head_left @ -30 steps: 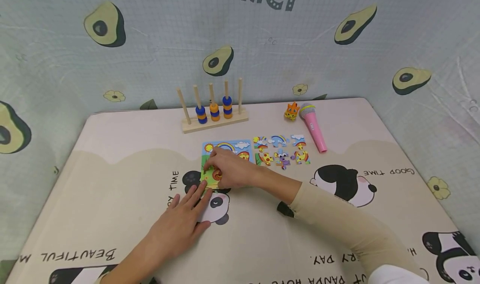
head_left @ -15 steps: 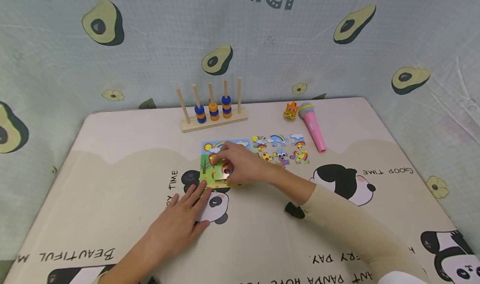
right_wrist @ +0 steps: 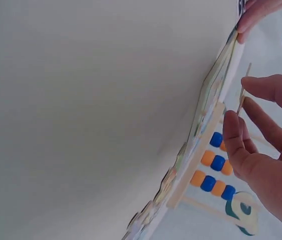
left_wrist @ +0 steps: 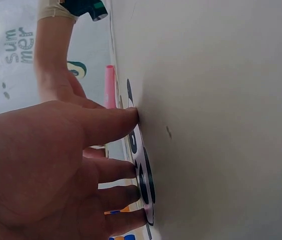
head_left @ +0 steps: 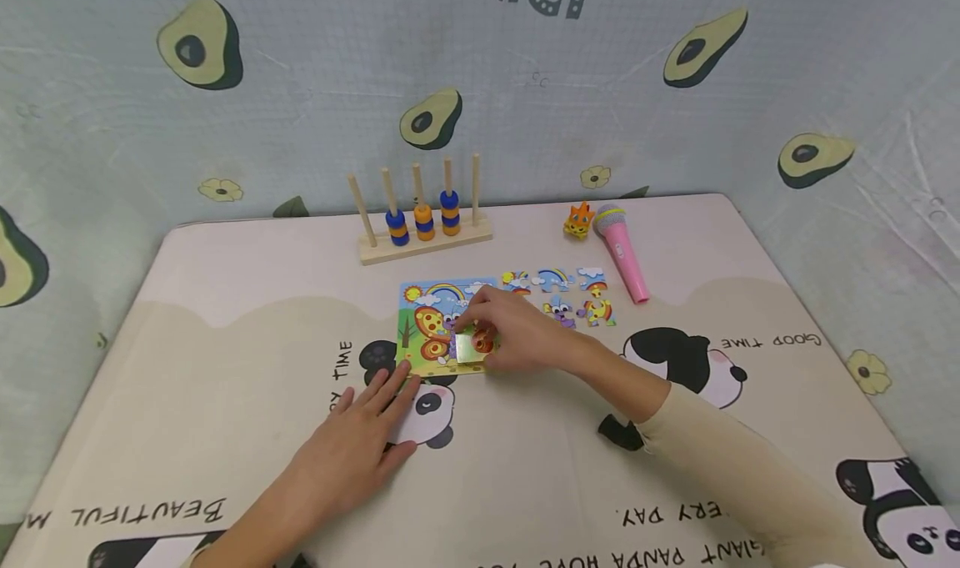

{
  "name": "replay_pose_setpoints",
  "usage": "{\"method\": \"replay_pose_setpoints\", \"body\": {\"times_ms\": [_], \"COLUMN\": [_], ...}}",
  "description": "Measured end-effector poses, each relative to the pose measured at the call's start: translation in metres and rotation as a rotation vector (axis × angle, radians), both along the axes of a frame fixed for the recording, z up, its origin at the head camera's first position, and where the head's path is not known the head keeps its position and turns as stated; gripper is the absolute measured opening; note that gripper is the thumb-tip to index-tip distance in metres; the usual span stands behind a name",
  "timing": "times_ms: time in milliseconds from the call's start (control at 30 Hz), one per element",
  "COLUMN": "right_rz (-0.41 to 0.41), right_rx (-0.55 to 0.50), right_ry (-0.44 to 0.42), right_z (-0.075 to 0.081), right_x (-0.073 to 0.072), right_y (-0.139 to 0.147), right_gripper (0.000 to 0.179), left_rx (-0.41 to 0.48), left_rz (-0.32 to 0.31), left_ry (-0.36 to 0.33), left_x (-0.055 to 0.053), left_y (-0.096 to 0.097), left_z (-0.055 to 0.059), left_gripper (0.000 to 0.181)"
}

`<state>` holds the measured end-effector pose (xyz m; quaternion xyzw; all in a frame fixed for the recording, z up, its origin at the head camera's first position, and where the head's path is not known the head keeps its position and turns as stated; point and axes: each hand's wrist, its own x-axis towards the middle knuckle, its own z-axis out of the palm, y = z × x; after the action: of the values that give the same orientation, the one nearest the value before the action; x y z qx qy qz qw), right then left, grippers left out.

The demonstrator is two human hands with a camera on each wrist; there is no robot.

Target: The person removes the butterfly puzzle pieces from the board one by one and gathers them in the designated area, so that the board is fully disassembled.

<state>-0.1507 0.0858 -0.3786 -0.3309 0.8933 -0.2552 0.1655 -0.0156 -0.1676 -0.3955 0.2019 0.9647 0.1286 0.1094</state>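
My right hand pinches a flat jigsaw puzzle piece, green with a reddish-brown swirl, tilted over the right part of the puzzle board. In the right wrist view this piece appears edge-on between thumb and fingertips, raised off the board. The board carries a butterfly, sun and rainbow picture. My left hand rests with spread, straight fingers on the tablecloth, its fingertips at the board's near left corner. Several loose puzzle pieces lie in two rows right of the board, partly hidden by the right hand.
Behind the board stands a wooden peg rack with blue and orange beads on three pegs. At the back right are a small orange toy figure and a pink toy microphone. A patterned cloth wall rises beyond the table.
My right hand has moved right across the board with the puzzle piece, uncovering the butterfly on the board's left part. My left hand has stayed in place.
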Motion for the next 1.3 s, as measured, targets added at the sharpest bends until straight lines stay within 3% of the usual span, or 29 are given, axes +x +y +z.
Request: {"method": "replay_pose_setpoints", "body": {"times_ms": [700,1300], "right_rz": [-0.078,-0.097], "right_rx": [-0.005,0.069], "right_ry": [-0.034,-0.034], "right_z": [-0.007,-0.008], "right_x": [0.012,0.018], "right_y": [0.054,0.062], "right_gripper": [0.051,0.05], "left_rx": [0.01,0.026], "left_rz": [-0.007,-0.011], "left_ry": [0.028,0.066], "left_x": [0.0,0.002], "left_y": [-0.002,-0.001], "left_z": [-0.001,-0.004], "left_gripper": [0.073,0.072]}}
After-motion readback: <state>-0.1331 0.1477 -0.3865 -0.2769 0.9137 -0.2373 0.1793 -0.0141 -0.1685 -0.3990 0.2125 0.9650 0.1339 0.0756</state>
